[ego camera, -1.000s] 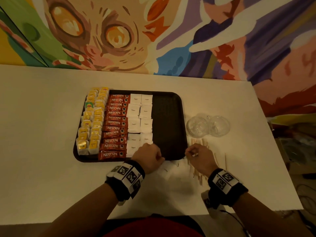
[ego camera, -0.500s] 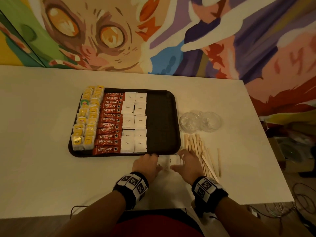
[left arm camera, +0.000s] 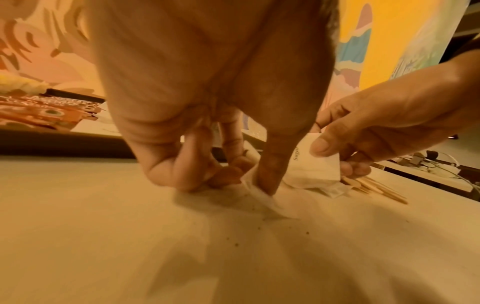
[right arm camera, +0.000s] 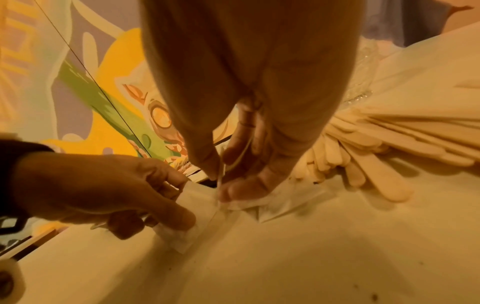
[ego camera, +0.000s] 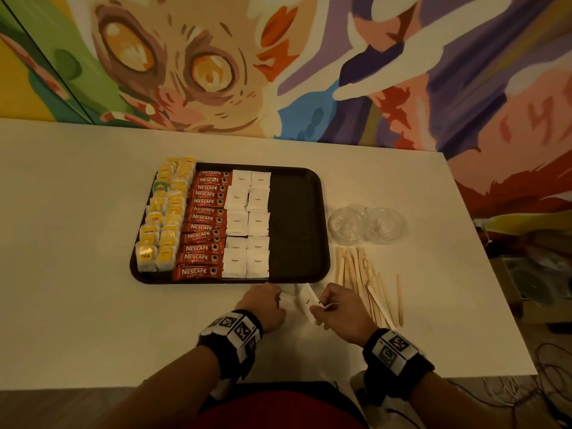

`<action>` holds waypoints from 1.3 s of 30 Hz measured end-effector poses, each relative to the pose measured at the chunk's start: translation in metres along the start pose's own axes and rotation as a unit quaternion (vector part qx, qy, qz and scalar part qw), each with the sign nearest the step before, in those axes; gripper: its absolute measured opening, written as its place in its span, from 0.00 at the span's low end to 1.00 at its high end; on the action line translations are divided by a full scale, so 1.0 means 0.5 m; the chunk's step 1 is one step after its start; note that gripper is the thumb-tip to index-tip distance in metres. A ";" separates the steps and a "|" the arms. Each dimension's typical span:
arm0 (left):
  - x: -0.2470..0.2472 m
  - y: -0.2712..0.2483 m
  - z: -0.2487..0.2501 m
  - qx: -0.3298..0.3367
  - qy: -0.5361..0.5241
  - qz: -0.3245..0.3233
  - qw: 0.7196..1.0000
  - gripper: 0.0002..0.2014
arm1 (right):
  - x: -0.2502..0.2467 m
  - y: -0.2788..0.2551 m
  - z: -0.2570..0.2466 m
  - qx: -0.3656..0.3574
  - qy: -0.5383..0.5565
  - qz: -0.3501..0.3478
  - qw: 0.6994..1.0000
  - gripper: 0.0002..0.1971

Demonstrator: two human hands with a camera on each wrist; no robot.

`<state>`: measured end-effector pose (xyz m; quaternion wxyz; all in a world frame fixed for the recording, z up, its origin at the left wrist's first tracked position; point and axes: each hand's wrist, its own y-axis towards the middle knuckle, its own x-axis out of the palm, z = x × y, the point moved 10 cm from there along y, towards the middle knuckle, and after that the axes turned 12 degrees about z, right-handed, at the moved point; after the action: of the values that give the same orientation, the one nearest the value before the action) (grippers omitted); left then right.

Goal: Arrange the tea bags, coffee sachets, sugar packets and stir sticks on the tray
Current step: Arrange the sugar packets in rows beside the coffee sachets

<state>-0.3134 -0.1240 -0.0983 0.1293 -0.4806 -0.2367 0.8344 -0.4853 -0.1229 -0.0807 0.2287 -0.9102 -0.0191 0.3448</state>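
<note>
A dark tray point(ego camera: 297, 224) holds a column of yellow tea bags point(ego camera: 164, 218), a column of red coffee sachets point(ego camera: 204, 224) and two columns of white sugar packets point(ego camera: 247, 221); its right strip is bare. Wooden stir sticks point(ego camera: 365, 280) lie on the table right of the tray. Just in front of the tray, my right hand point(ego camera: 317, 306) pinches a sugar packet point(left arm camera: 311, 164) lifted on edge. My left hand point(ego camera: 278, 300) pinches another sugar packet point(right arm camera: 182, 234) that lies on the table, thumb on top. More loose packets point(right arm camera: 280, 203) lie under the right hand.
Two clear glass bowls point(ego camera: 365, 226) stand beyond the stir sticks, right of the tray. The white table point(ego camera: 77, 274) ends at a painted wall behind and at an edge close to my body. Cables lie on the floor at the right.
My left hand came off the tray's sugar column and my right left the sticks. Both reached the loose packets in front of the tray and now pinch one each.
</note>
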 end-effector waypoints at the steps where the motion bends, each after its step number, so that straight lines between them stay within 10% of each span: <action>1: -0.004 -0.003 0.004 0.006 -0.017 0.013 1.000 0.09 | 0.001 -0.001 -0.005 -0.004 0.018 -0.002 1.000 0.10; 16: -0.232 0.017 -0.147 -0.055 -0.243 0.236 0.939 0.07 | 0.054 0.062 -0.177 -0.033 0.182 -0.001 0.983 0.07; 39: -0.309 0.124 -0.191 -0.178 -0.237 0.309 0.904 0.09 | 0.126 0.206 -0.212 0.027 0.064 0.089 0.994 0.15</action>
<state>-0.1520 -0.2198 -0.0568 -0.2822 -0.3330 -0.2444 0.8659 -0.3824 -0.2455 -0.0943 0.2228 -0.9219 0.0860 0.3049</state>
